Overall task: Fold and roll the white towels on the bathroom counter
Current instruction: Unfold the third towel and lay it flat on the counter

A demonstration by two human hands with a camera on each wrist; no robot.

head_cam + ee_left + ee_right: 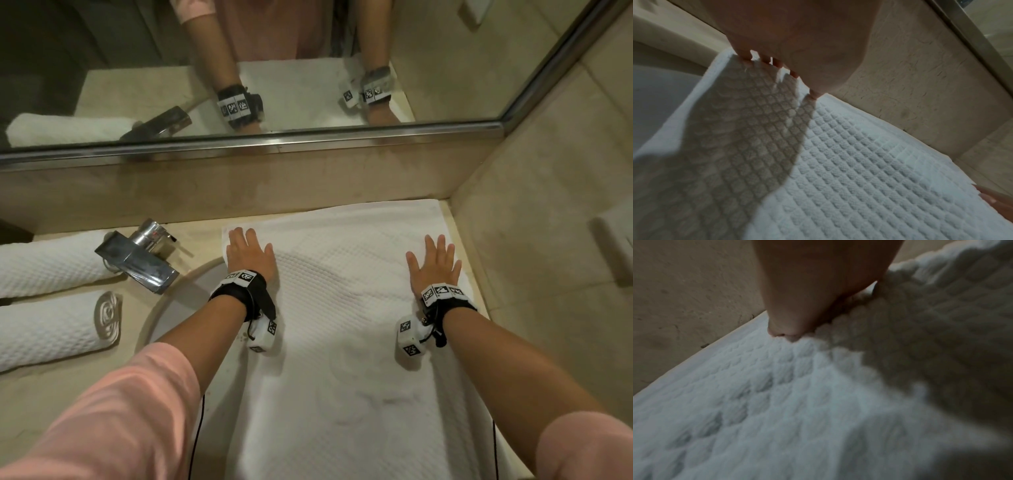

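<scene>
Left hand (249, 254) and right hand (434, 264) press flat, fingers spread, on the waffle-weave white towel (342, 308) (center frame); two rolled towels (51, 298) lie far left.

I'm seeing pink sleeves (113, 421) pushed up on both forearms. Each wrist carries a black strap (236, 296) topped with white blocks printed in black-and-white square markers. A white camera cube (409, 337) hangs under each wrist, thin black cables (197, 431) trailing back along the arms.
</scene>
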